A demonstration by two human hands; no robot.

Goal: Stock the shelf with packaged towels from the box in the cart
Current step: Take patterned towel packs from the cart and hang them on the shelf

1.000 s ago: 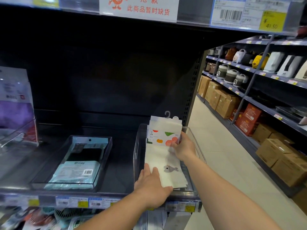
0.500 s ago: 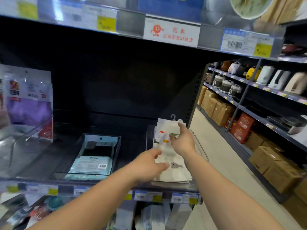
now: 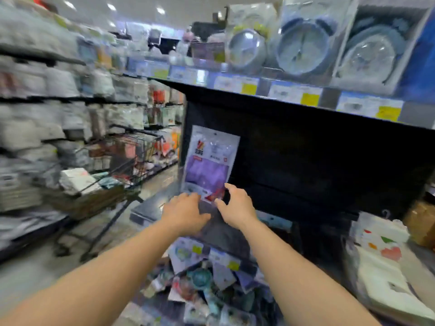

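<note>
Two empty hands [image 3: 207,214] near shelf edge [image 3: 306,100]

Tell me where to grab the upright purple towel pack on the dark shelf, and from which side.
Probably by its lower corners, from the front. The tall, flat purple towel pack in clear wrap stands upright facing the aisle, and both the left hand and right hand are already near its bottom edge, empty.

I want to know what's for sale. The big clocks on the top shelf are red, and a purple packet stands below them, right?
Not quite. The head view shows the alarm clocks on the top shelf are pale blue, not red. The purple packet does stand below them.
</note>
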